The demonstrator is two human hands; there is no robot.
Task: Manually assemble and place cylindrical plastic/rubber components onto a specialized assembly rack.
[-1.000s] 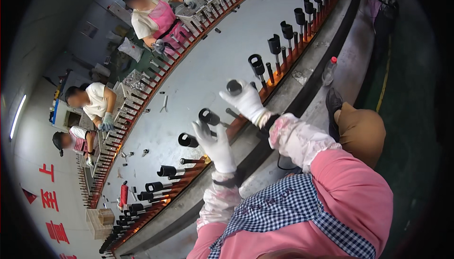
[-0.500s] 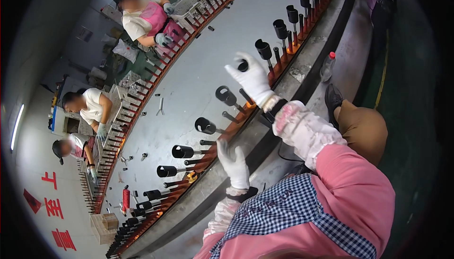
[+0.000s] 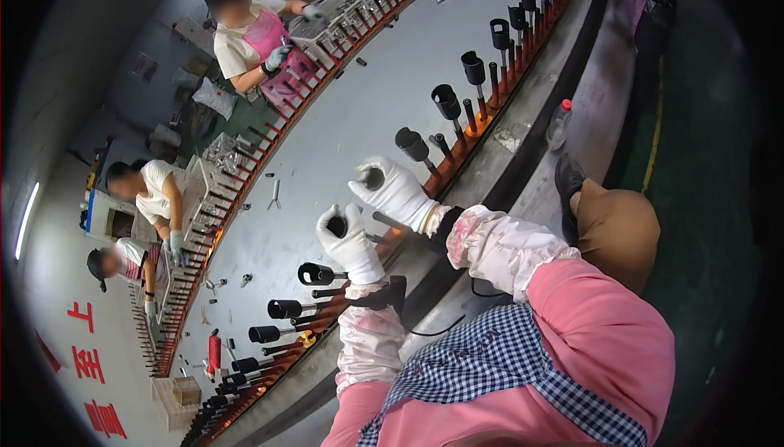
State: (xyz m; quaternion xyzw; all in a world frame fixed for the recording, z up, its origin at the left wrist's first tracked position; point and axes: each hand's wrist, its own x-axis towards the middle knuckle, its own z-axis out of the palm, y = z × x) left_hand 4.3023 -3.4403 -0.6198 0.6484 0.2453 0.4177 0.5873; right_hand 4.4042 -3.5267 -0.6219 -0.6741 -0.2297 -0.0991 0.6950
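Both my hands wear white gloves and reach over a curved row of black, open-ended cylindrical sockets on metal stems. My left hand [image 3: 357, 249] is wrapped round one black socket [image 3: 336, 226], its open end showing between thumb and fingers. Just beyond it to the right, my right hand [image 3: 400, 192] closes round another black socket [image 3: 373, 178]. A free-standing socket [image 3: 412, 144] is nearest past my right hand. On the near side of my left hand, another socket [image 3: 315, 274] leans toward the grey tabletop. The gloves hide the stems of the two held sockets.
Orange-red bases [image 3: 459, 153] with upright rods follow the table edge. Across the grey table [image 3: 318, 145], three people work beside white baskets [image 3: 351, 2]. A red-capped bottle [image 3: 559, 124] stands on the ledge at right. A red cylindrical object [image 3: 214, 353] lies at lower left.
The row of sockets has shifted toward the lower left. My right hand has travelled the same way round its socket. My left hand, open before, has moved up and closed round a socket.
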